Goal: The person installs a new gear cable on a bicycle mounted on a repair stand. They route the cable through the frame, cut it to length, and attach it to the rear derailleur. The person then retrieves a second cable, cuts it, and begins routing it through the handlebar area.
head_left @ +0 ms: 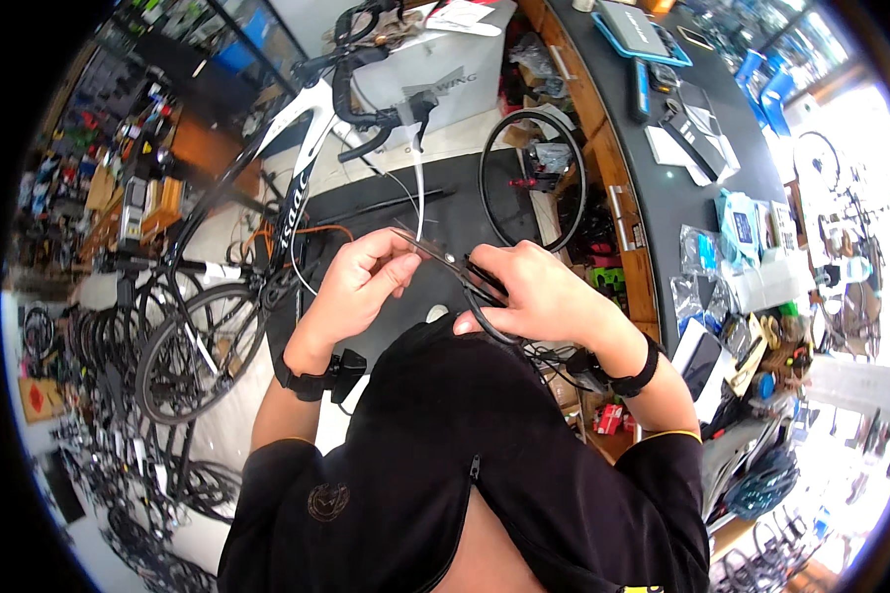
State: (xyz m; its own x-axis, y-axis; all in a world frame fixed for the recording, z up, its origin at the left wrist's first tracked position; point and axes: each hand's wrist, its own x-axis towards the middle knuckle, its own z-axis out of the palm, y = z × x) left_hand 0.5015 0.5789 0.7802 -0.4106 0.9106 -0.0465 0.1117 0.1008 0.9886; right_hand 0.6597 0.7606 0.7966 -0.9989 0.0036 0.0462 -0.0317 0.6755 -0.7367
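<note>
My right hand [539,292] grips a pair of scissors [450,258] by the black handles. Their blades point left and reach my left hand [366,277], which is closed in a pinch. A thin white strip [421,188] runs down from the handlebar [344,89] of a white and black road bike [302,148] to the blades and my left fingertips. The strip's lower end is hidden among the fingers and blades, and I cannot tell whether the blades are closed on it. A thin pale cable [295,247] loops down left of my left hand.
A loose bicycle wheel [482,188] leans by the wooden drawers of a dark workbench [663,212] on the right. The bench bears a phone [695,38], papers and packets. At the back stands a grey box [445,84]. More bikes and wheels [89,346] crowd the left.
</note>
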